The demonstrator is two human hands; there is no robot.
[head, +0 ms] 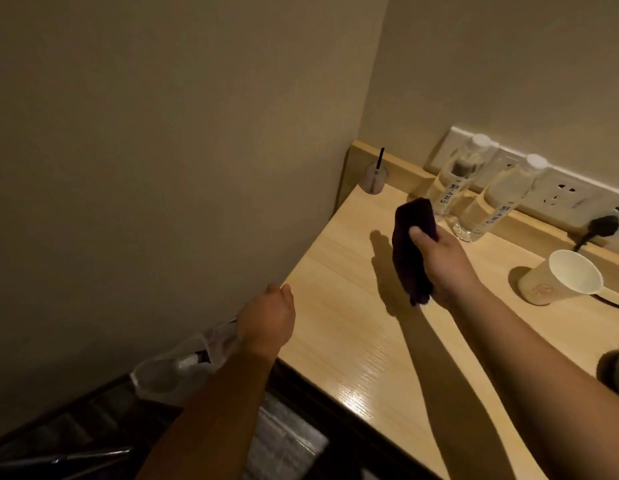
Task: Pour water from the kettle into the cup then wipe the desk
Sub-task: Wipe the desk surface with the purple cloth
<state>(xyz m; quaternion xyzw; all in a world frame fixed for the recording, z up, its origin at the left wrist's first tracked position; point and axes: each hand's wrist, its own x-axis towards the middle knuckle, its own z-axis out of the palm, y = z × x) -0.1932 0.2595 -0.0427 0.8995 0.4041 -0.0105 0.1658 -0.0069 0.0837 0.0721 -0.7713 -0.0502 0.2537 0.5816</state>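
Observation:
My right hand point(443, 263) is closed around a dark purple cloth point(410, 244), held just above the light wooden desk point(353, 323); the cloth's lower end hangs close to the surface. A white paper cup point(560, 278) stands upright at the right, near the back ledge. My left hand point(266, 318) sits at the desk's left edge, fingers curled, touching a clear plastic bag point(176, 368) that hangs beside the desk. No kettle is visible.
Two clear water bottles point(453, 178) point(495, 202) stand at the back by a white socket strip point(560, 195) with a black plug point(602, 226). A small lidded cup with a black straw point(375, 178) sits in the far corner. Walls close in left and behind.

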